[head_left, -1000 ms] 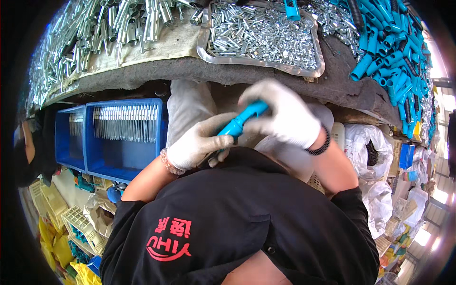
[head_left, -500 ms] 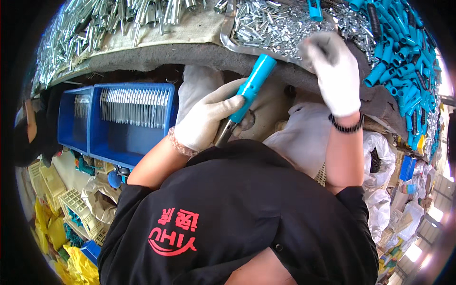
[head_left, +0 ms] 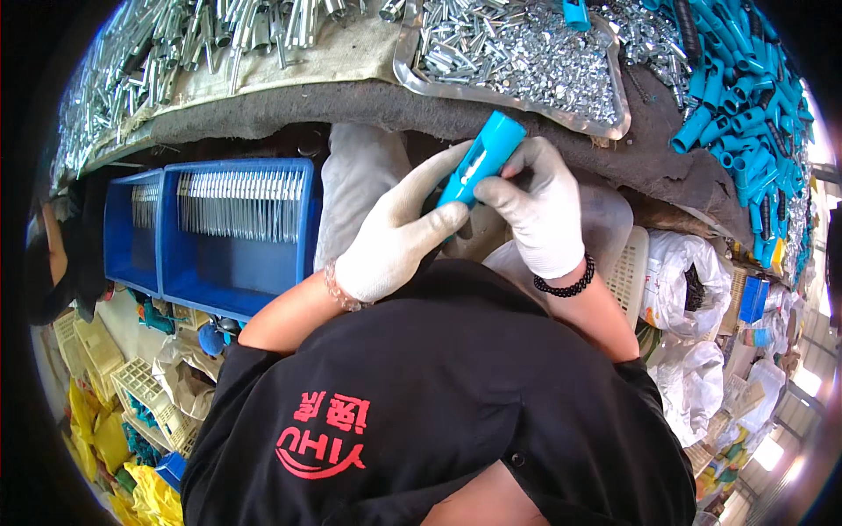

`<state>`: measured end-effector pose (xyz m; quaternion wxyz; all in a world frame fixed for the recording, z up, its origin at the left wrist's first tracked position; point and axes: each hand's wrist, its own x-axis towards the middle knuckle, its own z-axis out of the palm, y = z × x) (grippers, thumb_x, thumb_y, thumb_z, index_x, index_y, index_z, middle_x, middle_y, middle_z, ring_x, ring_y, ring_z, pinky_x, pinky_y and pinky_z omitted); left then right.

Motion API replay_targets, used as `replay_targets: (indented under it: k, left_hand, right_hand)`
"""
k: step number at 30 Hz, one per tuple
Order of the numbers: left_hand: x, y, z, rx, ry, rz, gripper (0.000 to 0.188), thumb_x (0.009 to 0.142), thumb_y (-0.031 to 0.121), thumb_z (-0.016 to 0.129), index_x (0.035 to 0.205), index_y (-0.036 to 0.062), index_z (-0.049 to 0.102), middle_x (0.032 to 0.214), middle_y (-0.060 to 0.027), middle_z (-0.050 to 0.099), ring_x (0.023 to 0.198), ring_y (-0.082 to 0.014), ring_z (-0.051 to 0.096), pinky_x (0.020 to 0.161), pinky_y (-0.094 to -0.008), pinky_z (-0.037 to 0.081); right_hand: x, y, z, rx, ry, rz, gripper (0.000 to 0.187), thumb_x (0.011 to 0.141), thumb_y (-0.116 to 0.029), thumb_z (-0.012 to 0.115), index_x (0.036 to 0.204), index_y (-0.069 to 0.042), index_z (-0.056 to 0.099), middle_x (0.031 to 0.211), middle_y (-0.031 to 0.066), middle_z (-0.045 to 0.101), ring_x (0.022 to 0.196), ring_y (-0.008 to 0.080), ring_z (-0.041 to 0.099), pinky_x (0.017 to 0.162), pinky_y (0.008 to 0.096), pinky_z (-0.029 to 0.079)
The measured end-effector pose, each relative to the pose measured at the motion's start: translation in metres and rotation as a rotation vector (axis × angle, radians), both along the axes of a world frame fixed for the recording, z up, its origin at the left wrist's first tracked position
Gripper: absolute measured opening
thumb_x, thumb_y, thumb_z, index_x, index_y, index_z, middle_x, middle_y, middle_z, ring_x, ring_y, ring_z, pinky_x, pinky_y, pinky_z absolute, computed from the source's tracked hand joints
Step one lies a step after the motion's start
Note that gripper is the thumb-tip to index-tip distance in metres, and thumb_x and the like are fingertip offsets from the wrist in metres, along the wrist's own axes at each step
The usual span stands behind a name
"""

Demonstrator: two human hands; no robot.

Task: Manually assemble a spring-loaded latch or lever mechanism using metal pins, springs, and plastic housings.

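My left hand (head_left: 395,235), in a white glove, is wrapped round a teal tube (head_left: 493,145) in front of my chest. The tube tilts up to the right and has a slot and small holes in its side. Against that side rest the bent thumb and fingers of my gloved right hand (head_left: 545,215). Whether a small part sits in the right hand's pinch is hidden. Beyond the hands, a clear tray (head_left: 624,118) on the bench holds many small metal pieces (head_left: 535,66).
Teal tubes (head_left: 745,114) are heaped at the right of the bench, metal tubes (head_left: 254,26) at the far left. A grey cloth (head_left: 289,105) covers the bench's near edge. Blue bins (head_left: 241,294) with metal rods stand at left; white sacks (head_left: 684,294) lie at right.
My right hand has come down and left from beside the tray to the teal tube. The tube has turned, and its slot now shows. My left hand keeps its grip.
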<state>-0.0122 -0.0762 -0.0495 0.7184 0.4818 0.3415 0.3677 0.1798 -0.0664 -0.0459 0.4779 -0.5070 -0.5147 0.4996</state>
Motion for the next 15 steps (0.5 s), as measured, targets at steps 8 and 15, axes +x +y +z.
replay_targets:
  k: [8, 15]
  left_hand:
    - [-0.008, -0.004, 0.006, -0.119, -0.09, 0.049, 0.045, 0.1, 0.031, 0.061, 0.132, 0.0034, 0.047, 0.092, -0.0063, 0.059, 0.066, -0.0092, 0.056, 0.056, -0.023, 0.045]
    - [-0.016, -0.008, 0.0, -0.334, -0.165, 0.114, 0.054, 0.103, 0.046, 0.047, 0.132, -0.0009, 0.049, 0.094, -0.0093, 0.061, 0.055, -0.0151, 0.053, 0.047, -0.025, 0.042]
  right_hand:
    - [0.011, 0.019, 0.021, -0.093, -0.173, 0.581, 0.055, 0.092, -0.057, 0.065, 0.085, -0.002, 0.066, 0.065, 0.002, 0.053, 0.064, 0.0097, 0.051, 0.058, 0.0317, 0.044]
    - [0.049, 0.128, 0.043, 0.782, -1.106, 0.047, 0.013, 0.087, -0.019, 0.065, 0.094, -0.01, 0.072, 0.097, 0.0115, 0.068, 0.097, 0.0312, 0.064, 0.088, 0.0424, 0.051]
